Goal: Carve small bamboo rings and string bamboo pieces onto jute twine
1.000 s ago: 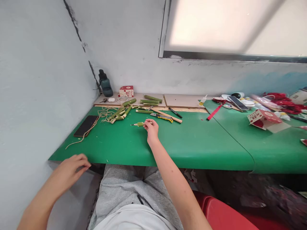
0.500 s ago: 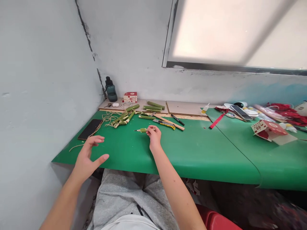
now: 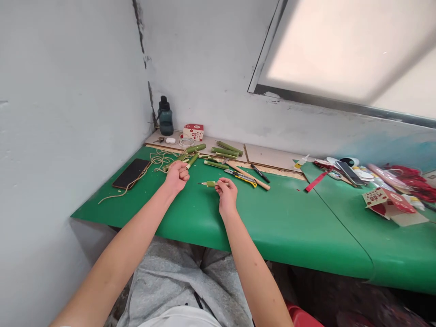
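In my right hand (image 3: 227,194) a short green bamboo piece (image 3: 211,184) is pinched; a thin, dark-tipped point sticks out of its left end. My left hand (image 3: 177,176) is closed over the green bamboo pieces (image 3: 192,161) at the left of the mat. Its fingers hide whatever they hold, if anything. Beyond my right hand lie a yellow utility knife (image 3: 241,177), a wooden stick (image 3: 257,180) and a black marker (image 3: 260,173).
A black phone (image 3: 131,173) and loose twine (image 3: 160,160) lie at left. A dark bottle (image 3: 165,119) and a red-white box (image 3: 193,132) stand at the back. A glue bottle (image 3: 301,162), red ribbon (image 3: 316,181) and open carton (image 3: 391,205) lie right on the green mat (image 3: 289,227).
My left hand has moved right and forward to the bamboo pieces, its spread fingers closing. My right hand still holds the bamboo piece. The view has shifted and tilted slightly.
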Motion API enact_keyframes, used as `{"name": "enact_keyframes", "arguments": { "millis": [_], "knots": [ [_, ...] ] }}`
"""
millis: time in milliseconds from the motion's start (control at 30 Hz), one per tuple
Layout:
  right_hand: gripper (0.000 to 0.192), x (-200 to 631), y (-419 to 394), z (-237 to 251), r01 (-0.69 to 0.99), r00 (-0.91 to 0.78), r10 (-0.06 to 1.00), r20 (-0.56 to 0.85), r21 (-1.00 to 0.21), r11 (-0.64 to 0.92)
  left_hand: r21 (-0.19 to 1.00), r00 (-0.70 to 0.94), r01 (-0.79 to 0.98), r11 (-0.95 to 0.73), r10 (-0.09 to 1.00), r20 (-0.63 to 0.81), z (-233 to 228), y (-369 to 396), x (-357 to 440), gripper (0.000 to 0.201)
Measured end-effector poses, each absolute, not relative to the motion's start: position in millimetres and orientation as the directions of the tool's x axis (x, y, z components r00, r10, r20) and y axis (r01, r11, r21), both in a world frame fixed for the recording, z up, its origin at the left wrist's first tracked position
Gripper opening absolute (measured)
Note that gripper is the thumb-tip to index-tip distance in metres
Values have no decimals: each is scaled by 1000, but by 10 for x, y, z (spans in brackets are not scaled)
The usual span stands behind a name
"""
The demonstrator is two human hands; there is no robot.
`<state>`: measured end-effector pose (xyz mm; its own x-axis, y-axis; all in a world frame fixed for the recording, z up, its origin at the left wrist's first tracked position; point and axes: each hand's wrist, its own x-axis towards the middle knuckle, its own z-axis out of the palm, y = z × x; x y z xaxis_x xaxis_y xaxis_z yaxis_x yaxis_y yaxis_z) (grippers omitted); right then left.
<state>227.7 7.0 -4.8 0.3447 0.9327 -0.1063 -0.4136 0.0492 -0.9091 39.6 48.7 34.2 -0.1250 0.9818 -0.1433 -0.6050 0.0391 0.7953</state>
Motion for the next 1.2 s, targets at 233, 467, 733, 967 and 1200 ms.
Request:
{"name": "enact_keyframes", "arguments": {
  "millis": [233,467,733,967,1200],
  "knots": [
    [30,2296,64,-24,-414,348,932,-105,-909,52,862,-173,-499,86,965,-196,196,478,274,22],
    [31,2310,66,-5,-431,367,925,-98,-899,76,988,-138,-155,25,989,-47,41,467,397,38],
    [38,2308,73,-12,-431,386,918,-93,-898,90,964,72,197,-179,983,168,-101,338,583,27],
    [39,2310,57,5,-429,387,918,-83,-898,100,900,85,293,-323,946,312,-8,291,553,41],
    [39,2315,51,3,-437,381,921,-86,-894,98,878,82,324,-351,935,344,-50,284,559,39]
  ]
}}
